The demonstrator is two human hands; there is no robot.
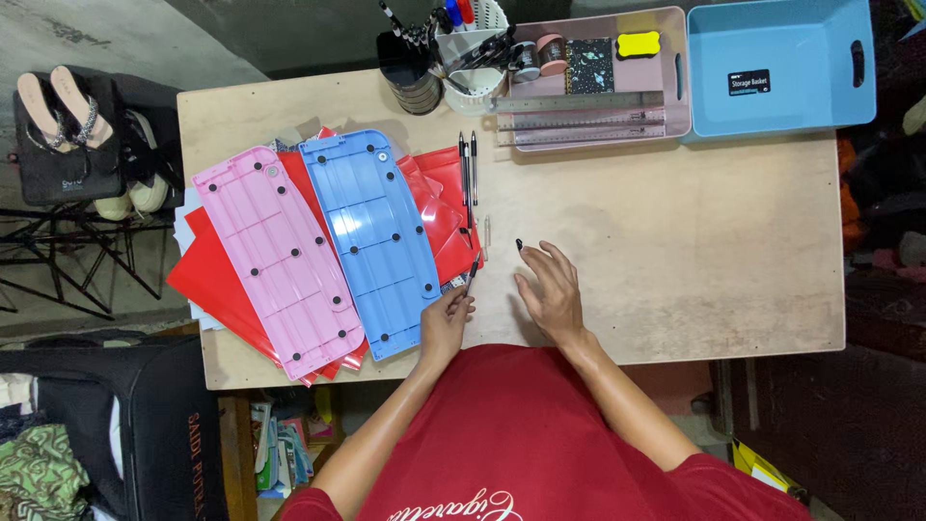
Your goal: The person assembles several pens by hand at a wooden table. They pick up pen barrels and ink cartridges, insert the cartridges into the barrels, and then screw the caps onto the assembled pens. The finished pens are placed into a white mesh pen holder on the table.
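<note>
My left hand (pixel 446 323) pinches a dark pen (pixel 472 275) near the table's front edge, beside the blue plastic board (pixel 371 232). My right hand (pixel 550 289) rests on the wooden table (pixel 675 241) with its fingers spread, empty, its fingertips next to a small black pen cap (pixel 519 245). Two more dark pens (pixel 468 169) lie side by side above the left hand, and a pale stick-like piece (pixel 486 236) lies just right of them.
A pink plastic board (pixel 275 256) lies left of the blue one on red sheets (pixel 207 275). At the back stand a black cup (pixel 410 82), a white pen holder (pixel 473 53), a pink tray (pixel 675 111) with metal rulers (pixel 579 101), and a blue bin (pixel 781 63).
</note>
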